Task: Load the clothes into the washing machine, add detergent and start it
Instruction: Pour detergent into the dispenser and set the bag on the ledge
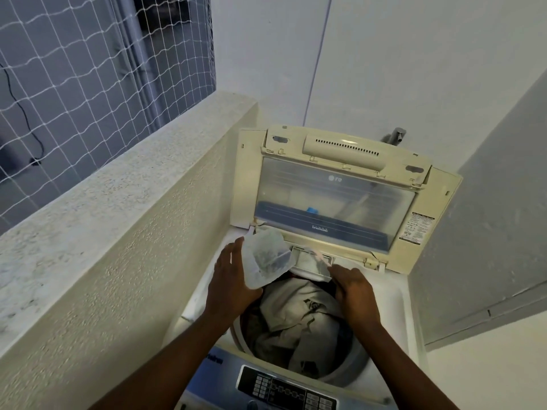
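Head view is showing our left hand (pixel 229 272) gripping a clear plastic bag (pixel 265 257) with powder inside, holding it tilted over the back of the tub. Our right hand (pixel 353 287) is resting palm down, fingers loosely spread, at the detergent drawer (pixel 310 257), holding nothing. Below both, clothes (pixel 299 324) are lying piled in the drum of the washing machine (pixel 396 303), whose lid (pixel 334 199) is standing open. Nearest us, the control panel (pixel 284 390) is showing.
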